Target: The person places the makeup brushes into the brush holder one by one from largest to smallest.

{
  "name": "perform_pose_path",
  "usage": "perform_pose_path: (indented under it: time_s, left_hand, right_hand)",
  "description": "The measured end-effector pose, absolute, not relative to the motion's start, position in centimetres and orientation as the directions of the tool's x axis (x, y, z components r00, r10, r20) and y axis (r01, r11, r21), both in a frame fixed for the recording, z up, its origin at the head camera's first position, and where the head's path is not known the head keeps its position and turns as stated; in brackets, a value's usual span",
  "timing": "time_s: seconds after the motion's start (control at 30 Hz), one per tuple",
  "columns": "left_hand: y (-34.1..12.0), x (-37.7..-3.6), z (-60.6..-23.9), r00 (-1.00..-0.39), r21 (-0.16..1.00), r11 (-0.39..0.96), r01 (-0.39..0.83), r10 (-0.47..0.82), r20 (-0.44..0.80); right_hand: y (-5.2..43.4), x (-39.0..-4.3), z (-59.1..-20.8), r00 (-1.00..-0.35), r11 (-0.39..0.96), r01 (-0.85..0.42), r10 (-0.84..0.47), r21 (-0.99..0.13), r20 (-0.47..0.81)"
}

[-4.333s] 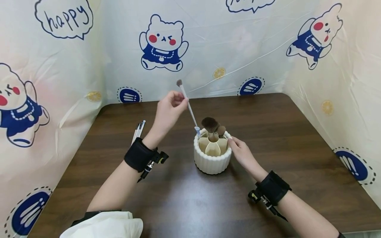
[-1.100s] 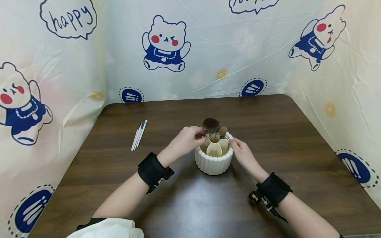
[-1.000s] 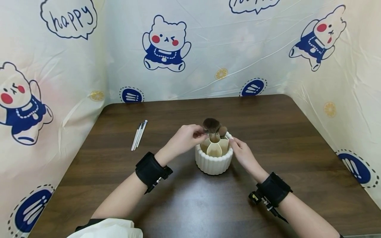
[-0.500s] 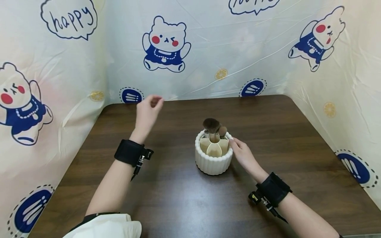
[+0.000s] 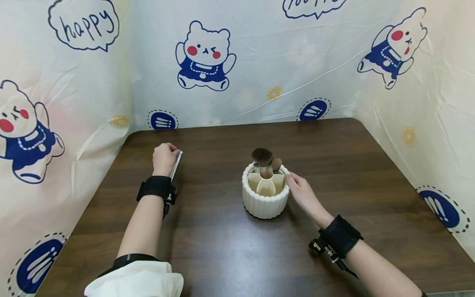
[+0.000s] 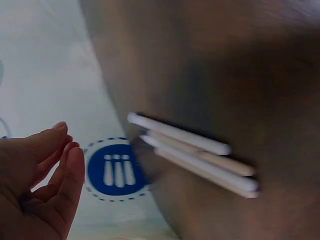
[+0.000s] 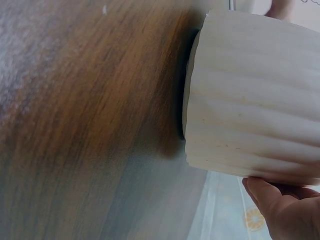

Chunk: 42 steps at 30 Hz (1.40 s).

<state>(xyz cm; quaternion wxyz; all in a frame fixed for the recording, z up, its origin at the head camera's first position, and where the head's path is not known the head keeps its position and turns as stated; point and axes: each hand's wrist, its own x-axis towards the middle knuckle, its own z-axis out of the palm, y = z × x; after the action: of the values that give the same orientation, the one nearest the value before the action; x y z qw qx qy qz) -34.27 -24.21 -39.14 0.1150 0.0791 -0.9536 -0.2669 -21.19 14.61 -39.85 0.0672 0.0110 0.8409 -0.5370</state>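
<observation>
Observed: the left hand (image 5: 164, 157) sits at the far-left part of the dark wood-grain table (image 5: 230, 255), directly over a small bundle of thin white-handled makeup brushes (image 6: 192, 152) lying flat side by side. In the left wrist view its fingers (image 6: 60, 170) are loosely extended and apart from the handles, with nothing between them; the hand is empty and has not closed. That view shows 3 handles, touching one another, blurred. The right hand (image 5: 301, 192) rests with relaxed fingers against the right wall of the white ribbed round ceramic brush holder (image 5: 265, 200), which stands mid-table; it steadies rather than clasps. The holder's beige petal-shaped compartments (image 5: 265, 185) are open on the near side, while 2 brown fluffy-headed brushes (image 5: 265, 159) stand upright in the far compartments. Assessment: the step in hand appears to be picking 1 brush from the bundle. Recommendation: since the handles lie touching, roll or slide the outermost one clear with a fingertip before pinching, so the neighbours are not dragged along. Pinch near mid-handle for balance, lift straight up, and keep the right hand against the holder so it does not shift on insertion. Risk: a slim smooth handle flat on wood may slip from a shallow pinch.
</observation>
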Motion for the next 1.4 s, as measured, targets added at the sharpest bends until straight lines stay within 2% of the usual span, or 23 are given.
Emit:
perform_pose_path:
  time_s: [0.27,0.53,0.9,1.2,1.4]
  left_hand:
    - [-24.5,-33.9,-41.2,-0.98,0.478,0.866,-0.148,-0.194,0.046]
    - [-24.5,-34.0,-42.6,-0.977,0.313,0.936,-0.161,-0.196,0.086]
    - [-24.5,-34.0,-43.0,-0.975,0.325,0.925,-0.198,-0.22,0.034]
    - [-24.2,-34.1,-43.1,-0.981,0.285,0.941,-0.185,-0.193,0.0]
    - [-23.1,-33.9,-42.7,-0.985,0.31,0.94,-0.145,-0.168,0.049]
  right_hand:
    - [14.6,-21.2,-39.9,-0.992,0.434,0.083,-0.055,-0.897,-0.118]
    - [14.6,-21.1,-39.8,-0.99,0.421,0.091,-0.063,-0.902,-0.129]
    - [14.6,-21.2,-39.9,-0.989,0.417,0.103,-0.056,-0.903,-0.138]
    - [14.6,-21.2,-39.8,-0.993,0.41,0.079,-0.048,-0.908,-0.109]
    - [14.6,-21.1,-39.8,-0.994,0.401,0.071,-0.045,-0.913,-0.098]
